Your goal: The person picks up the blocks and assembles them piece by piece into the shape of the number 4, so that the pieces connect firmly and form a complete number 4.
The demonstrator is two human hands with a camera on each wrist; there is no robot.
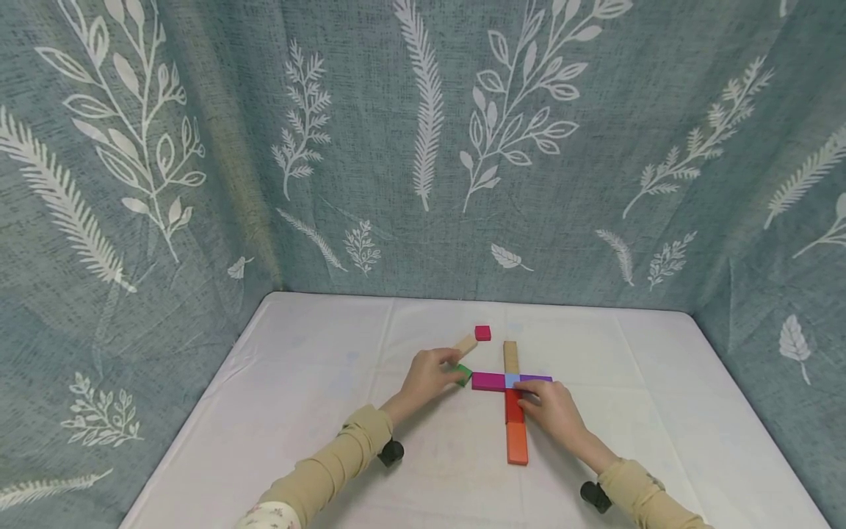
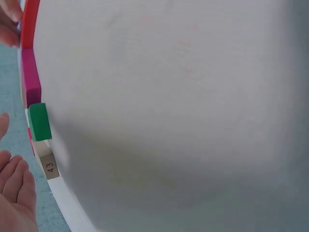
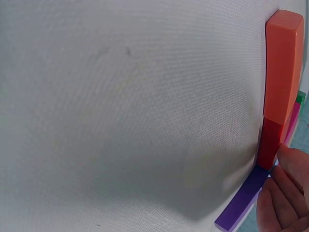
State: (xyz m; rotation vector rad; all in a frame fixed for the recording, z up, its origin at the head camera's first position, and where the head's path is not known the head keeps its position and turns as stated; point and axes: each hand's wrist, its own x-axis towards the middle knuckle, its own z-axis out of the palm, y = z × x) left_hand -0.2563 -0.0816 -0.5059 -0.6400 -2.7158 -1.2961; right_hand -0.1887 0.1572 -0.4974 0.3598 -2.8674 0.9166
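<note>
In the head view, my left hand [image 1: 426,378] is beside a green block [image 1: 465,375]. Its thumb and fingers are apart, and the left wrist view shows a gap between them and the green block [image 2: 39,122]. A plain wooden block [image 1: 466,345] lies just beyond the fingertips. My right hand [image 1: 554,411] reaches to a cross of blocks. Its index finger touches the light blue cube [image 1: 512,380] at the centre, while the thumb rests against the red block [image 3: 270,145]. Magenta [image 1: 487,381], purple [image 1: 537,378] and plain wooden [image 1: 511,357] blocks form the other arms.
An orange block [image 1: 518,443] extends the red arm toward me. A small crimson block [image 1: 482,333] lies farther back. White cloth covers the table [image 1: 317,367], with a patterned blue-green curtain [image 1: 396,147] behind it and at both sides.
</note>
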